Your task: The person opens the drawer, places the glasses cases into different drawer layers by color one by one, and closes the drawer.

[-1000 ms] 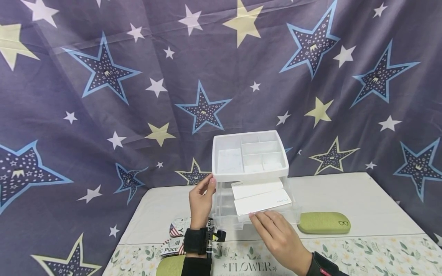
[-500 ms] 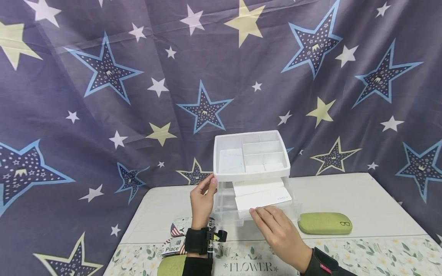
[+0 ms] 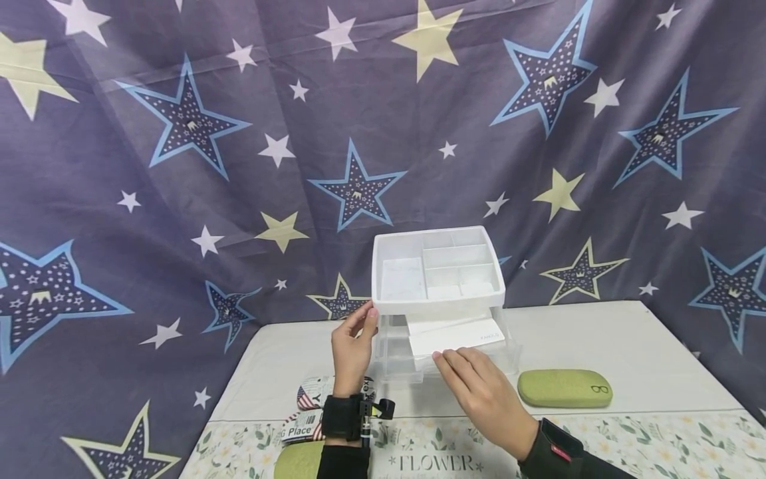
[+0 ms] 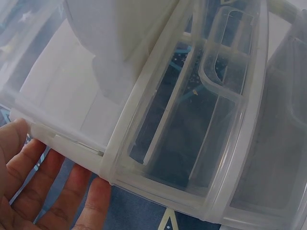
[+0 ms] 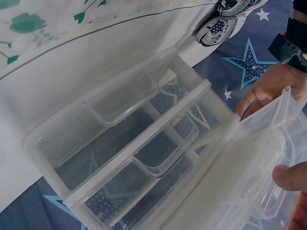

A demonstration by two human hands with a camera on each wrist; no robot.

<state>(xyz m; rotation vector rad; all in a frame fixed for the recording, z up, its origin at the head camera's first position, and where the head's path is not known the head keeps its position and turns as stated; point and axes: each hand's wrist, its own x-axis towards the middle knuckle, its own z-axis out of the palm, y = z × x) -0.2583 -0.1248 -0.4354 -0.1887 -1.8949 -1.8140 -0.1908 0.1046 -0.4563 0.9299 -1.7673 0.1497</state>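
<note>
A storage organizer with clear drawers (image 3: 402,352) stands on the table below a white compartment tray (image 3: 439,266), which forms its top. The uppermost drawer (image 5: 249,167) is partly pulled out. Flat white boxes (image 3: 457,336) with small printing lie inside it. My left hand (image 3: 353,346) rests against the organizer's left side, its thumb near the tray's front corner; in the left wrist view its fingertips (image 4: 98,189) touch the frame edge. At the drawer's front rim, my right hand (image 3: 487,399) presses with extended fingers, and the right wrist view shows its thumb (image 5: 288,176) against the front panel.
A green glasses case (image 3: 564,388) lies right of the organizer. On the left, newsprint-patterned cases (image 3: 305,426) and another green case (image 3: 298,460) sit beside my left forearm. A star-patterned curtain hangs behind the table (image 3: 589,346), whose floral cloth covers the front.
The open drawer has slid inward, away from me, with the white boxes going further under the tray. My right hand has moved forward with it; my left hand stays at the organizer's side.
</note>
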